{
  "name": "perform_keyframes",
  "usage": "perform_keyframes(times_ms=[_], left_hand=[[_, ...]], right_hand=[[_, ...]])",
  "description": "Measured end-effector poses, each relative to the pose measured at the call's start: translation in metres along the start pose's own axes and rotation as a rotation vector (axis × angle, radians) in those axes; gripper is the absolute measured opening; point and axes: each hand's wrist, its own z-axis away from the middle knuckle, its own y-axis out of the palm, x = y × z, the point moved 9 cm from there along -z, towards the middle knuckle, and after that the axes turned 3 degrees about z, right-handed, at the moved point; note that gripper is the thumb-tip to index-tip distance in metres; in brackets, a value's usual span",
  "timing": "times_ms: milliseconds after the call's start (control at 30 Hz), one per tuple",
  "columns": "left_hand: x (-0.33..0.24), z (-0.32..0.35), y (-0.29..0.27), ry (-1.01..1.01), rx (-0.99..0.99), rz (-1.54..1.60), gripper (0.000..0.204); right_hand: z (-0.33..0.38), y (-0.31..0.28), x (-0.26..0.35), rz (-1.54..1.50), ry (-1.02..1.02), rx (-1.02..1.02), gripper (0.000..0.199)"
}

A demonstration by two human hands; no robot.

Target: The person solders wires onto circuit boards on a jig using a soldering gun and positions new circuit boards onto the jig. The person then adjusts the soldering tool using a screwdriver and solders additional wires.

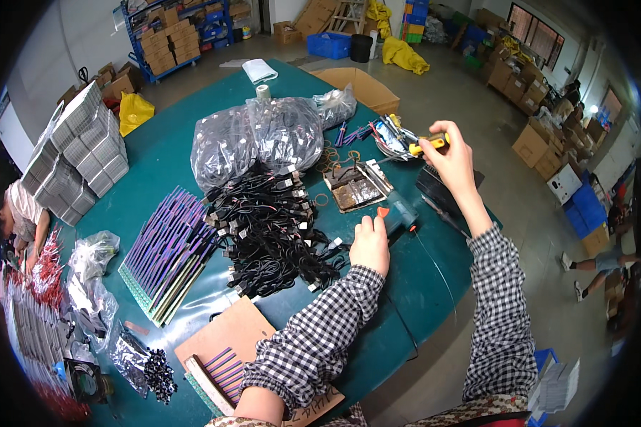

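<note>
My right hand (450, 153) is closed around a screwdriver (429, 145) with a yellow and black handle, its thin shaft pointing left. My left hand (370, 245) is closed beside the orange trigger of a teal glue gun (404, 211); its fingers appear wrapped over the handle, which they hide. A clear strand trails from the gun's rear end. Just beyond the gun sits a stained, shallow metal tray (360, 191). Left of my left hand lies a big pile of black cables (271, 235) with pale connectors. A bundle of wires and tools (392, 139) is near the screwdriver.
Purple strips (171, 245) lie in rows on the green table (160, 135). Behind the pile stand clear bags of cables (256, 139). Stacked grey trays (78, 149) and a co-worker (28, 217) are at left. A brown board (224, 331) lies near me; an open carton (360, 87) stands beyond.
</note>
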Motion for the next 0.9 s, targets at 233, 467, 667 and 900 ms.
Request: perform_keyframes(times_ms=[233, 467, 667, 900], left_hand=[[0.002, -0.001, 0.003, -0.016, 0.010, -0.015, 0.050], [0.002, -0.002, 0.004, -0.006, -0.002, -0.015, 0.050], [0.002, -0.001, 0.003, -0.003, -0.009, -0.014, 0.049], [0.001, 0.000, 0.001, 0.018, -0.028, -0.015, 0.049]], right_hand=[[-0.024, 0.025, 0.024, 0.198, -0.172, 0.095, 0.029], [-0.032, 0.033, 0.030, 0.239, -0.158, 0.171, 0.031], [-0.034, 0.039, 0.032, 0.254, -0.209, 0.209, 0.030], [-0.050, 0.062, 0.052, 0.318, -0.387, 0.488, 0.030]])
